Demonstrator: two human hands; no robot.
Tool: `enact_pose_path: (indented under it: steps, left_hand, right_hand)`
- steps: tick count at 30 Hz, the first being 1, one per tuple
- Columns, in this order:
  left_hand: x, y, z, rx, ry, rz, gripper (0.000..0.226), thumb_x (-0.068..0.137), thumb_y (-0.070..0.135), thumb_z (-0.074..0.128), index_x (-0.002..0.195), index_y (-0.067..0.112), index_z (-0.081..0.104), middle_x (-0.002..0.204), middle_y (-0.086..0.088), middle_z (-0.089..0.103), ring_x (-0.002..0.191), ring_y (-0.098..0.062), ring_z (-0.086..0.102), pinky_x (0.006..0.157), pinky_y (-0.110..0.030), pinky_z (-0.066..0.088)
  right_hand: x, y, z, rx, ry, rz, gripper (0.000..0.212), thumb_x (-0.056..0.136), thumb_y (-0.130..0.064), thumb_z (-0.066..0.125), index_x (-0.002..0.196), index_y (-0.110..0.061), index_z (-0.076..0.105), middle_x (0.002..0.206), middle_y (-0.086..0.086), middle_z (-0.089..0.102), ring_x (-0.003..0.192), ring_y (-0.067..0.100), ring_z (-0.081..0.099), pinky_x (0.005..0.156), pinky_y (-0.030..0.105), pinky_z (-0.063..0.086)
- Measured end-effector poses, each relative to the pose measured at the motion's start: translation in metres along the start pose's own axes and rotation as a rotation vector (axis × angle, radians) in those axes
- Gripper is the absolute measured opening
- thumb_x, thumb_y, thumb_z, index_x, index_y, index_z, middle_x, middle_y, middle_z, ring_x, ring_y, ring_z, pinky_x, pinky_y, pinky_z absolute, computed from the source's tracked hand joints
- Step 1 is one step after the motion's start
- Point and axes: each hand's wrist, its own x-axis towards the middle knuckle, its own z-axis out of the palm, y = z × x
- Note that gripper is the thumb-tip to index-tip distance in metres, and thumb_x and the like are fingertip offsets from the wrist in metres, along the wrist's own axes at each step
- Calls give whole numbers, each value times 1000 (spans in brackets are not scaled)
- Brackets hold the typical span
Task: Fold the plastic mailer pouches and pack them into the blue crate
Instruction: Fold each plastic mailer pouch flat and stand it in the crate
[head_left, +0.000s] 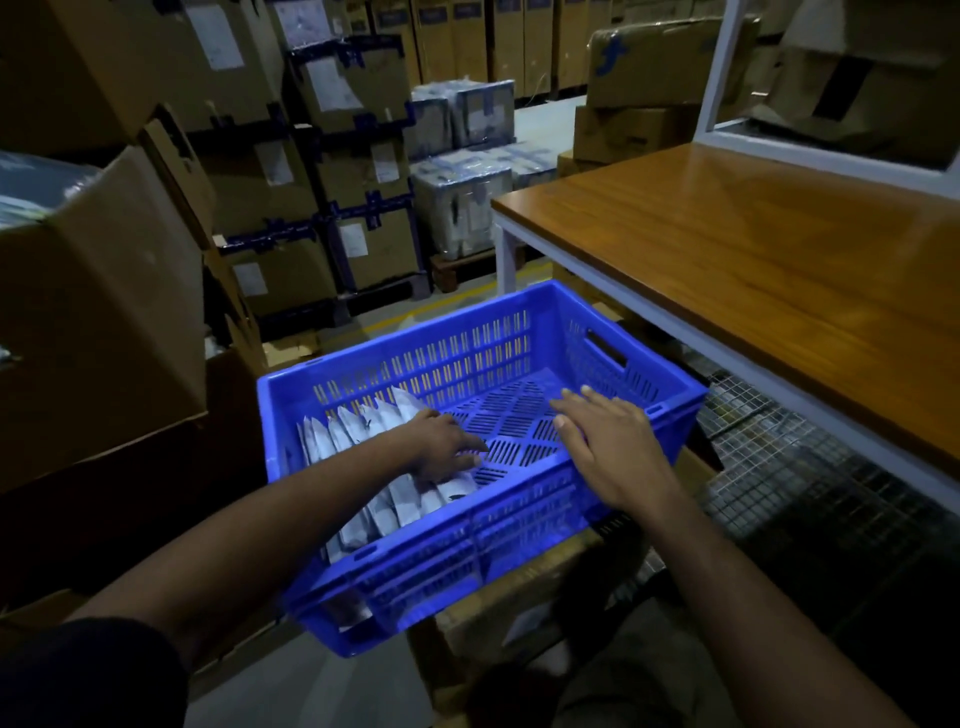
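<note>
A blue slotted crate (519, 312) sits in front of me, resting on a cardboard box. Several folded white mailer pouches (353, 431) stand on edge in a row along its left side. My left hand (441, 447) is inside the crate, fingers spread flat and pressing against the right end of the row. Above the crate's near right rim, my right hand (608, 447) hovers with straight fingers and holds nothing. The right half of the crate floor (519, 415) is bare.
A wooden table top (779, 270) on a white frame stands to the right, with a wire mesh shelf (810, 483) beneath it. Open cardboard boxes (104, 322) crowd the left. Stacked cartons and wrapped pallets fill the back.
</note>
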Motion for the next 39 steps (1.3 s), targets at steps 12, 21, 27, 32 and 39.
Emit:
enact_pose_path:
  steps: [12, 21, 27, 32, 39]
  left_hand:
    - [-10, 129, -165, -495, 744, 342, 60, 97, 59, 29, 143, 28, 52, 129, 4, 65, 117, -21, 55, 99, -44, 44]
    - [22, 327, -260, -519, 918, 642, 54, 93, 46, 46, 144, 27, 50, 137, 0, 61, 127, -24, 47, 100, -45, 43]
    - [43, 443, -284, -517, 838, 770, 59, 92, 44, 52, 148, 27, 45, 142, -8, 55, 134, -29, 43, 105, -45, 40]
    - [52, 495, -286, -488, 871, 793, 55, 96, 32, 57, 150, 28, 42, 146, -4, 51, 133, -23, 41, 105, -39, 37]
    - [78, 520, -284, -404, 882, 770, 53, 96, 27, 53, 147, 21, 44, 137, -6, 57, 130, -23, 40, 103, -40, 38]
  right_hand:
    - [-63, 64, -147, -221, 274, 167, 46, 100, -36, 50, 144, -23, 49, 163, 1, 29, 152, 20, 19, 121, 46, 17]
    - [-199, 171, -259, -375, 466, 562, 54, 98, -34, 52, 148, -12, 45, 161, 12, 32, 149, 29, 27, 120, 44, 22]
    - [-304, 212, -315, -441, 538, 855, 57, 101, -31, 50, 153, -12, 35, 163, 11, 25, 150, 26, 23, 121, 36, 17]
    - [-342, 232, -326, -423, 525, 1018, 58, 102, -30, 48, 155, -13, 31, 163, 10, 25, 149, 26, 23, 120, 38, 22]
    - [-344, 253, -317, -453, 650, 1044, 39, 98, -18, 52, 137, -14, 55, 126, 8, 62, 119, 22, 52, 93, 32, 45]
